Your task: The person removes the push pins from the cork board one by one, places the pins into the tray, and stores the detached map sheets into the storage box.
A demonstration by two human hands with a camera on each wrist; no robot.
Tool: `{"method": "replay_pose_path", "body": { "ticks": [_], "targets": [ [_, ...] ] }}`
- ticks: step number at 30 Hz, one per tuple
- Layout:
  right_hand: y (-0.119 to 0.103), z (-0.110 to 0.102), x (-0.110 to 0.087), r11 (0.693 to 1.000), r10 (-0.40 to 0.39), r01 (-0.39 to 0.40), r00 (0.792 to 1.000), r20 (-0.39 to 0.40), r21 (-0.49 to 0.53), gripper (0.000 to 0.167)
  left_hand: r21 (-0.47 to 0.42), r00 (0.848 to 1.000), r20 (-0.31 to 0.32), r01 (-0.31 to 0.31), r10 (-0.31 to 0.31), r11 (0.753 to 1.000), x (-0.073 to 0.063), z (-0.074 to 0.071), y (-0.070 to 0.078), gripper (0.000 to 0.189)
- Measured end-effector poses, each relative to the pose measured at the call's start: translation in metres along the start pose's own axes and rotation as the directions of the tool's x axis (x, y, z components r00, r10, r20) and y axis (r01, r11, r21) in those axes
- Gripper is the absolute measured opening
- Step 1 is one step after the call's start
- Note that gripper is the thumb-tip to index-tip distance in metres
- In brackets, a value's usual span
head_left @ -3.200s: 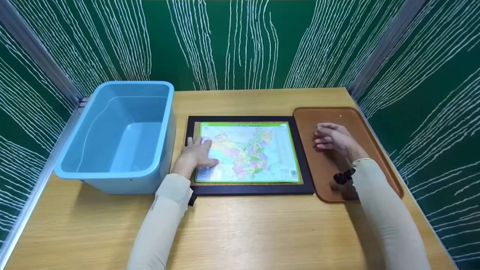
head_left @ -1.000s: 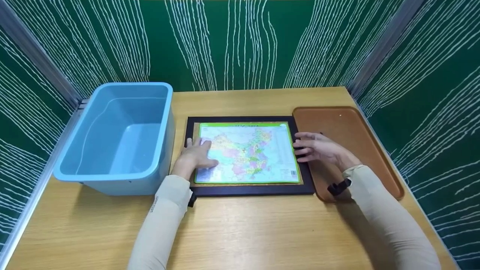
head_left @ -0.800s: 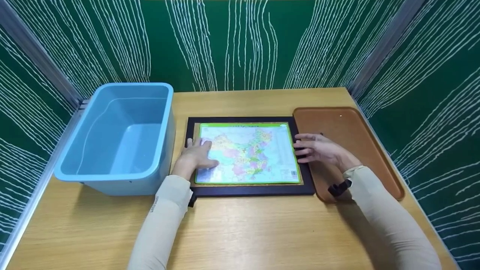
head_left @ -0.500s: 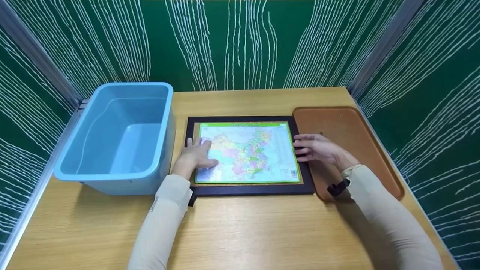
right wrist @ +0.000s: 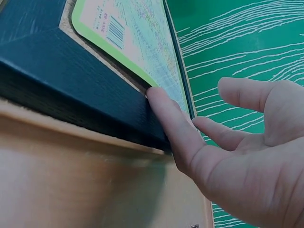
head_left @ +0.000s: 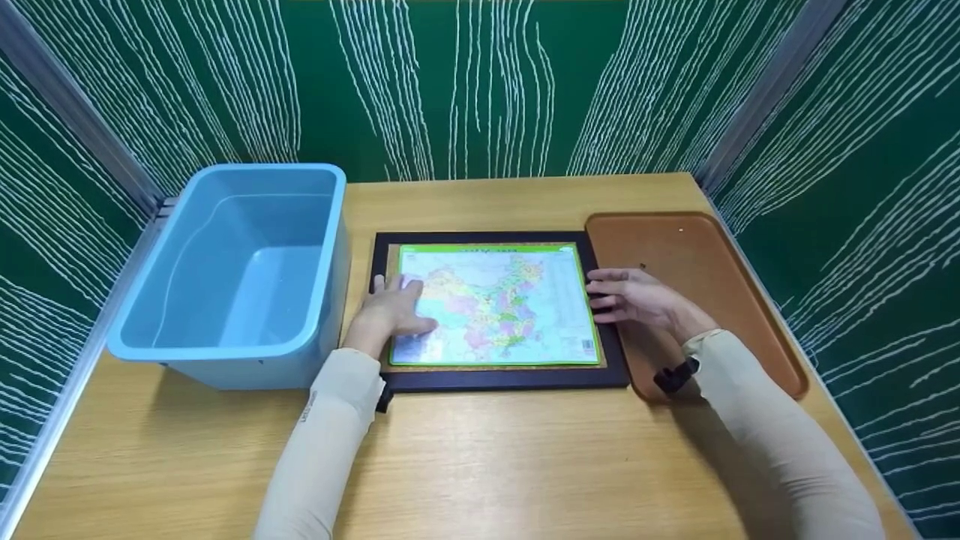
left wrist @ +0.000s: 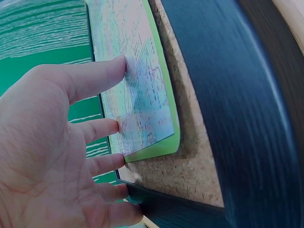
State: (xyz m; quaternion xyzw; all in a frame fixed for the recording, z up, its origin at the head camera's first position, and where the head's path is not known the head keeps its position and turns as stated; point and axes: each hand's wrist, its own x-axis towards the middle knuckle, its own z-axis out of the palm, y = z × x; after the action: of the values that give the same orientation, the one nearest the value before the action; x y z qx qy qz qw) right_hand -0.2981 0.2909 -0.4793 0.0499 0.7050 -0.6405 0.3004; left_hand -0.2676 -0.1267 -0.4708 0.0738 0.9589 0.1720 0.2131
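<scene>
1 map puzzle [head_left: 495, 304] | green border | cork backing | black frame [head_left: 499, 381]

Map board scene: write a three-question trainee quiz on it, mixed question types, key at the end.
1. True or false: the left hand lies flat on the map.
2. Which part of the black frame does the right hand touch? A) near rail B) right rail C) far rail
3. Fill in: left of the frame stands a light blue ____, and right of it lies a brown tray.

Key
1. True: its straight fingers rest on the map's left part.
2. B: a finger presses the right rail's top edge.
3. bin
</scene>
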Motion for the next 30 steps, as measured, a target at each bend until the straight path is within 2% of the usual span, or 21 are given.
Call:
{"method": "replay_pose_path", "body": {
  "ticks": [8, 15, 20, 30],
  "targets": [
    [0.002, -0.001, 0.001, 0.999, -0.028, 0.028, 0.999, 0.026, 0.025, 0.065, 0.005, 1.0, -0.01, -0.002, 0.002, 1.0, 0.001, 0.001, -0.001, 0.085],
    [0.004, 0.0, 0.003, 0.993, -0.036, 0.029, 0.997, 0.063, 0.114, 0.063, 0.0, 1.0, 0.001, 0.001, -0.001, 1.0, -0.001, 0.0, 0.0, 0.085],
    [0.004, 0.01, 0.01, 0.997, -0.027, 0.018, 0.993, 0.119, 0.08, 0.06, 0.014, 1.0, -0.013, 0.003, -0.003, 1.0, -0.002, -0.001, -0.002, 0.084],
    [0.004, 0.01, 0.013, 1.0, -0.016, 0.013, 0.994, 0.105, 0.026, 0.059, 0.038, 1.0, -0.018, -0.007, 0.008, 0.999, -0.001, 0.0, 0.0, 0.085]
  ]
}}
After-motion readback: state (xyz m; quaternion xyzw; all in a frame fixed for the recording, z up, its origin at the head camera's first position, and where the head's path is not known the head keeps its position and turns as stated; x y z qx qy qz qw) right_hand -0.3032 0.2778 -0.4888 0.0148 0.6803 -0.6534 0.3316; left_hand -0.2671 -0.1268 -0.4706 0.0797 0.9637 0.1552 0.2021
